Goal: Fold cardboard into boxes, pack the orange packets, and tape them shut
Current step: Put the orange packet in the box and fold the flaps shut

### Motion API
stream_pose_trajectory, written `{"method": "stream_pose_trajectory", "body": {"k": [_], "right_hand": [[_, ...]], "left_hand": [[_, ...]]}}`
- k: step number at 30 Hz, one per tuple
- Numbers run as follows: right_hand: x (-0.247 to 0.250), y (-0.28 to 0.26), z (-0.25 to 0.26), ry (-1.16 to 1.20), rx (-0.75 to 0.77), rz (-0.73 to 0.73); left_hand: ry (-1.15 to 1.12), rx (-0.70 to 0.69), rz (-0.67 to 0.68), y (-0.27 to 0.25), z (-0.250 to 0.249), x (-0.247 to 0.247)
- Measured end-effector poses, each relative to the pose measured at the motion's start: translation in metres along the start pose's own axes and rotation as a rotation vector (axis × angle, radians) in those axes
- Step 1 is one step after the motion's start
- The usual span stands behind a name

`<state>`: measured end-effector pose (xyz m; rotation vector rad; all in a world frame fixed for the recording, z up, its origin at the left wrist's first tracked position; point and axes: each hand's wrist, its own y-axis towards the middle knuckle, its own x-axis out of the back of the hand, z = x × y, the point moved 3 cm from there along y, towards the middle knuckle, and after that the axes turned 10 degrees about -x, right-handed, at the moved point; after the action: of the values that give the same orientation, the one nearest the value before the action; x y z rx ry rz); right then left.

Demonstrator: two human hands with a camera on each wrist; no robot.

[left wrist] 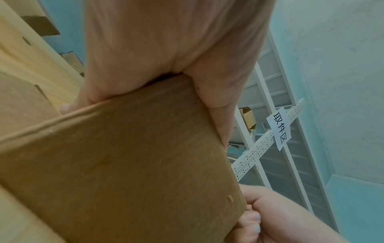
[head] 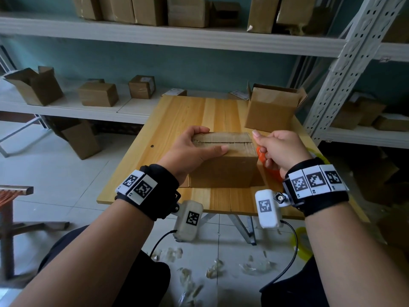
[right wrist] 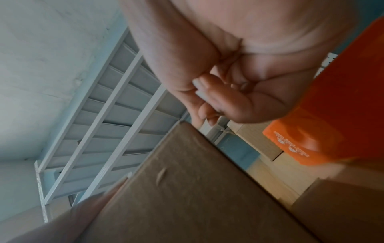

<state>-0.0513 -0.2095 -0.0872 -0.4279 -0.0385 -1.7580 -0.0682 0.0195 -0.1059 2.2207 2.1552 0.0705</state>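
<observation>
Box (head: 223, 160) sits mid-counter (head: 199, 111), flaps closed, your left hand (head: 192, 149) clamping its top corner to steady it while your right hand (head: 281, 149), fingers curled on an orange tape dispenser (head: 262, 157), works the right edge.

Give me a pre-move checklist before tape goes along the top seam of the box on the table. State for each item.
1. Box flaps closed, seam showing: ok.
2. Left hand grips the box top, steadying it: ok.
3. Right hand at the seam's right end, holding the orange tool: ok.
4. Tape already on the seam: cannot tell.
5. Packets inside: cannot tell.
6. Box resting flat on the table: ok.
</observation>
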Motion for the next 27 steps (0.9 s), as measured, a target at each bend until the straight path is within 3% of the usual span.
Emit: {"method": "stream_pose_trajectory", "body": {"k": [8,27], "right_hand": [[-0.0035,-0.0006,-0.0029,0.19,-0.128,0.103],[-0.0036,-0.0009,-0.0085,0.296,-0.218,0.156]], "left_hand": [[-0.001,0.023,0.005,-0.0009,-0.002,-0.0011],[-0.011,0.037,-0.009,-0.0019,-0.002,-0.0018]]}}
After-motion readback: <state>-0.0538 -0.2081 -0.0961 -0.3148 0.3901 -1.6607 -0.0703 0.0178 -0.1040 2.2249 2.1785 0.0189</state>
